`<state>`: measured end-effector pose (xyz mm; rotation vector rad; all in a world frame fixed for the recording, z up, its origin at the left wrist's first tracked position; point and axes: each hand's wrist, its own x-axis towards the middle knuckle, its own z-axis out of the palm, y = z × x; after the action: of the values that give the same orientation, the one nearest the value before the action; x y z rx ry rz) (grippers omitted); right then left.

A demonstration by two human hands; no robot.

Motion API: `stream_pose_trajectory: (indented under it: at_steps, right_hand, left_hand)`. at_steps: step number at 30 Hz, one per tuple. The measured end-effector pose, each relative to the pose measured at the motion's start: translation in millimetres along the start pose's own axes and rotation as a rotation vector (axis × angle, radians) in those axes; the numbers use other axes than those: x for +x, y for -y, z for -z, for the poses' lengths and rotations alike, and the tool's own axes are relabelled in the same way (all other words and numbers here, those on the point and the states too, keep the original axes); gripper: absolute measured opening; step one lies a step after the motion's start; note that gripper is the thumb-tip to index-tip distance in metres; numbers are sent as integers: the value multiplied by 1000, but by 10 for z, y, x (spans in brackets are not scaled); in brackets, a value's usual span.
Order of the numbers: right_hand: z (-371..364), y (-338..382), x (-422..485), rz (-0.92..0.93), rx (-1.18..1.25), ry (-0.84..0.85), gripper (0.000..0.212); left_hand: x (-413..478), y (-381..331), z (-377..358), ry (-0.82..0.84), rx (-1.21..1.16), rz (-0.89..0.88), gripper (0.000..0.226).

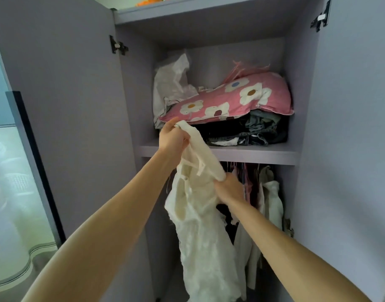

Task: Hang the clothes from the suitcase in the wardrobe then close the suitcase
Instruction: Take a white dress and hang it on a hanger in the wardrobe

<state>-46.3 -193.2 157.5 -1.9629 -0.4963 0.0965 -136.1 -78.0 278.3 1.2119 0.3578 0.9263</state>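
Head view: left hand pinches cream garment at its top; right hand grips it lower, before open wardrobe.

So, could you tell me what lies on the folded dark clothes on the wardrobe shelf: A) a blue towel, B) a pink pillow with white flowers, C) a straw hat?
B: the pink flowered pillow rests on the dark clothes on the shelf.
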Motion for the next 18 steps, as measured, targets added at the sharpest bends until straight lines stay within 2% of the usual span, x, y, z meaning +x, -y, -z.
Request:
stream_pose_trajectory:
  at_steps: [3,5,8,9,12,13,14,16,18]
  right_hand:
    - [208,212,199,-38,313,-23,19]
    - [319,402,320,14,261,-24,23]
    - [430,651,447,87,104,-41,24]
    - [456,709,484,107,61,-40,22]
    - [517,887,560,182,-45,-55,21]
    - [534,938,583,194,-68,-62,21]
    - [555,980,597,204,-103,-72,21]
    - [596,1026,641,225,-186,-87,19]
    - [631,1008,681,213,-211,-97,17]
  left_hand:
    - [-27,163,253,79,448,-204,71]
    - [-46,350,398,193,753,-295,79]
    - [-16,638,529,261,1440,-337,81]
    - [-25,704,545,275,1572,-304,79]
    - [35,808,603,242,1736,-236,72]
    - [37,766,605,230,1767,-257,64]
    - [68,710,601,222,1695,-252,53]
    - [100,512,556,200,1195,-119,33]
    - [177,266,494,154,574,76,33]
